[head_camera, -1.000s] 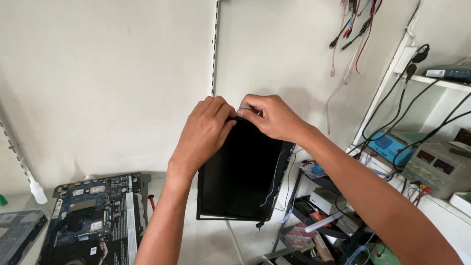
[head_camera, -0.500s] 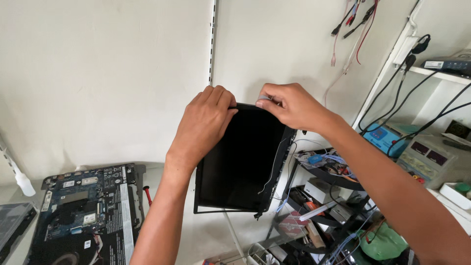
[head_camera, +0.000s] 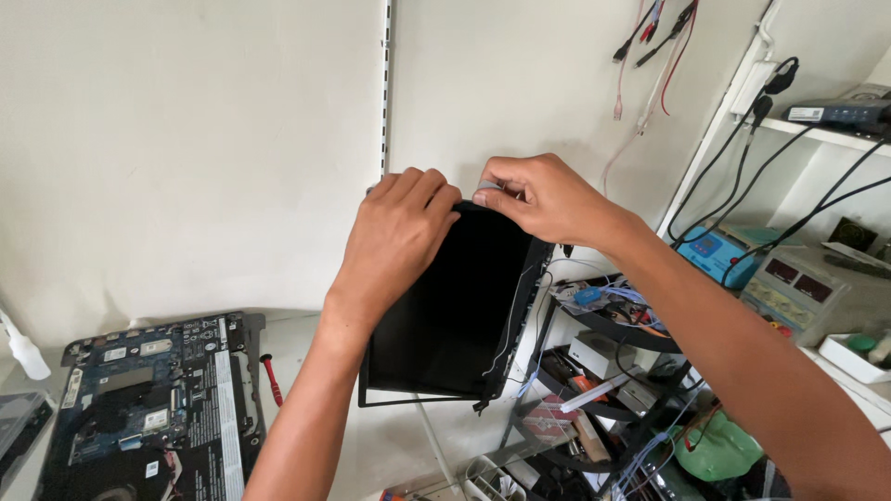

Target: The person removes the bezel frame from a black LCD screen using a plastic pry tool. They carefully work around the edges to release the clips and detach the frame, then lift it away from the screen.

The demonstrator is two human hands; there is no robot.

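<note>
A black laptop screen panel [head_camera: 455, 315] stands upright, held up in front of the white wall, its thin bezel frame loose at the bottom edge. My left hand [head_camera: 394, 237] grips the panel's top left corner with the fingers curled over the upper edge. My right hand [head_camera: 543, 197] pinches the top right corner, where a grey strip shows between thumb and fingers. Thin cables hang down the panel's right side.
An opened laptop base [head_camera: 153, 399] with exposed circuit board lies at lower left, a red screwdriver [head_camera: 272, 378] beside it. A cluttered wire rack [head_camera: 594, 390] of parts stands at lower right. Test instruments [head_camera: 798, 288] and cables sit on shelves at right. A white bottle [head_camera: 23, 351] is at far left.
The panel and both hands have stayed together at its top edge while the view shifted slightly; my right hand's pinch moved a little further along the top right corner.
</note>
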